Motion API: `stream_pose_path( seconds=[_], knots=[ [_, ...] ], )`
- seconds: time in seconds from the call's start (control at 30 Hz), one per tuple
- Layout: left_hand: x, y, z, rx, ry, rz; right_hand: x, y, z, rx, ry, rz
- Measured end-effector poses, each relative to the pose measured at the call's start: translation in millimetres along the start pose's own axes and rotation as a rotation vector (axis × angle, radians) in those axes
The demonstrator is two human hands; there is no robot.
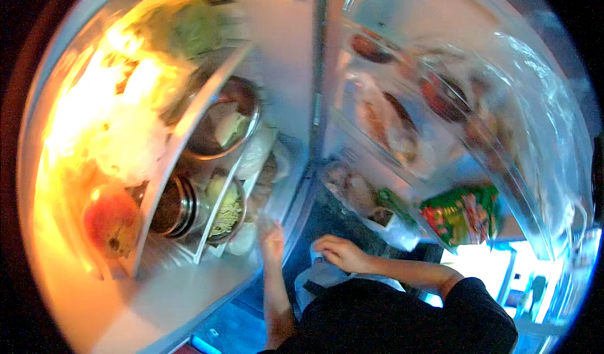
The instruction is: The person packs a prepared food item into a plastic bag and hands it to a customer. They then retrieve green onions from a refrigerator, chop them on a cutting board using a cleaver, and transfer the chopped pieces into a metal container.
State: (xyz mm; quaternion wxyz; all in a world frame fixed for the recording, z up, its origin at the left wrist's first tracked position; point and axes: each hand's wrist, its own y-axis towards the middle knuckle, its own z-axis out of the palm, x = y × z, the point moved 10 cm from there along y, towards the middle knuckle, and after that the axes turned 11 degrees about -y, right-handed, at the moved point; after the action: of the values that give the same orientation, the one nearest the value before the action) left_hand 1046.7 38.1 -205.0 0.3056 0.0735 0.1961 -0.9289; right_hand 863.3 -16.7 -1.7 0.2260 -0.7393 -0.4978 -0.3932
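Observation:
My left hand (272, 246) is blurred at the front edge of the lower fridge shelves. Its fingers are close to a whitish plastic bag (243, 238), and I cannot tell whether they grip anything. Just above that bag, a bowl (226, 217) of pale, shredded or strip-like food sits on a shelf. My right hand (344, 254) is curled in front of my body, over pale bluish fabric or plastic (314, 278). Whether it holds part of that material is unclear.
Higher up stand a steel pot (224, 118) with a pale piece inside and a dark cylindrical container (174, 208). A red round fruit (111, 215) lies on a glaring upper shelf. On the right, the open fridge door (401, 165) holds bagged items and a green packet (462, 215).

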Motion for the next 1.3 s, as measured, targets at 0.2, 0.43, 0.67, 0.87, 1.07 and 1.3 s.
stream_pose_path(
  seconds=[0.2,0.43,0.67,0.87,1.07,1.3],
  knots=[
    [-38.1,49.2,21.5,0.100,0.219,0.037,-149.6,-328.9,-22.0,0.190,0.597,1.157],
    [-58.5,62.0,-37.2,0.095,0.328,-0.041,-161.6,-345.4,-231.3,-0.431,-0.597,0.722],
    [53.0,-141.4,75.4,0.088,0.630,-0.075,-115.0,-312.9,-215.9,-0.471,-0.243,0.540],
    [67.1,-290.0,160.7,0.078,0.616,0.034,-65.0,-292.1,-148.7,-0.313,-0.435,0.279],
    [33.9,-388.6,175.5,-0.054,0.898,0.309,-4.2,-247.8,-69.3,-0.112,-0.315,0.086],
    [155.5,-393.6,196.3,0.186,-0.121,-0.482,52.8,-215.8,-64.1,0.082,0.160,-0.223]
  ],
)
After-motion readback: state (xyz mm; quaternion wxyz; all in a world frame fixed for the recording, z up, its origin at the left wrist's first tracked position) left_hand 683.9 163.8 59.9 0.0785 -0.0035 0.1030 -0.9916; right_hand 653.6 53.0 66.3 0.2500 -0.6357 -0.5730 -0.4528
